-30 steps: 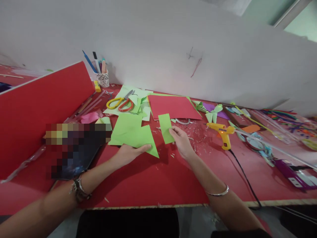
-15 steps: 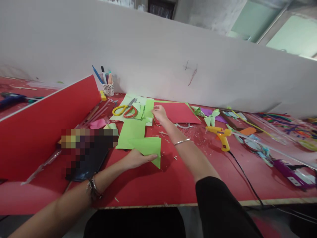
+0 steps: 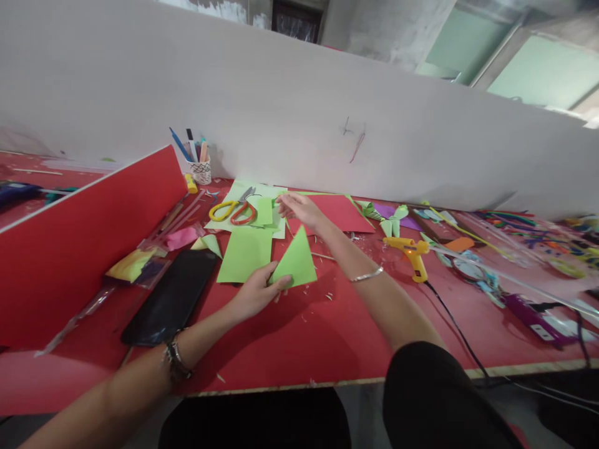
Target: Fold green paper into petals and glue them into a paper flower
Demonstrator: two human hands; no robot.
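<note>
My left hand (image 3: 256, 290) pinches a corner of a green paper triangle (image 3: 296, 262) and lifts it off the red table (image 3: 299, 337). Just left of it a larger green sheet (image 3: 244, 254) lies flat. My right hand (image 3: 299, 209) reaches to the back of the table, fingers spread over the edge of a red paper sheet (image 3: 344, 212), holding nothing that I can see. Close to its left lie green paper pieces (image 3: 264, 211) and yellow-and-orange scissors (image 3: 233, 210).
A black phone (image 3: 171, 298) lies at the left beside a raised red board (image 3: 84, 231). A pen cup (image 3: 201, 167) stands against the white wall. A yellow glue gun (image 3: 412, 252) with its cable and craft scraps fill the right side.
My right hand put the small green strip down by the scissors and now hovers at the red sheet. My left hand has lifted the green triangle off the larger sheet.
</note>
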